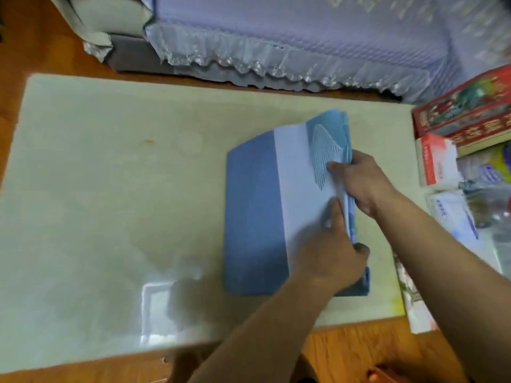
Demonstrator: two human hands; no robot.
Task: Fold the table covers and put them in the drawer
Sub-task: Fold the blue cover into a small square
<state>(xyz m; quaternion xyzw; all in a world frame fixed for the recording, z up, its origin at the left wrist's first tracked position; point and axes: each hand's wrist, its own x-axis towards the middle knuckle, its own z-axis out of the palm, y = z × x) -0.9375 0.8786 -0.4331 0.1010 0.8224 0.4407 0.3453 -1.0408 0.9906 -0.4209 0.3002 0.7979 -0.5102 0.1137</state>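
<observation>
A folded blue table cover [254, 217] with a pale band and a feather-like print lies on the pale glossy table [110, 189], right of its middle. My left hand [331, 252] grips the cover's right edge near the front, thumb on top and fingers curled under the layers. My right hand [362, 181] pinches the same edge farther back, thumb on the print. No drawer is in view.
A sofa with a lilac frilled cover [276, 37] stands behind the table. At the right end of the table are a red box [464, 106], a tissue pack [437, 164] and plastic-wrapped items [470, 211]. Wooden floor [359, 352] shows in front.
</observation>
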